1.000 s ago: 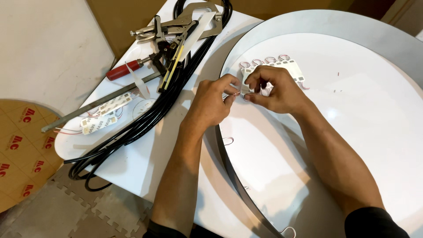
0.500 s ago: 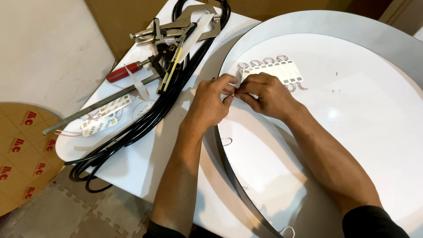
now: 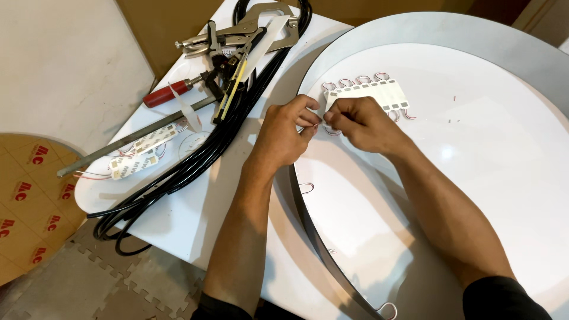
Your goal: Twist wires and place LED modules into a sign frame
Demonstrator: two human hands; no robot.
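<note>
Both hands meet over the near-left edge of the big round white tray (image 3: 474,35), a shallow dish with a grey metal rim. Left hand (image 3: 283,133) and right hand (image 3: 361,121) have fingers pinched narrow, tips almost touching, on a small white LED module (image 3: 322,118); it is mostly hidden by the fingertips.

Inside the tray, just behind the hands: a row of white LED modules (image 3: 373,93) linked by red and white wire loops, lying flat on the tray floor.

On the white desk (image 3: 184,219), left of the tray: a second string of modules (image 3: 139,157), a coil of black cable (image 3: 195,160), a long metal bar (image 3: 124,142), a red-handled screwdriver (image 3: 160,98) and locking pliers (image 3: 237,32).
</note>
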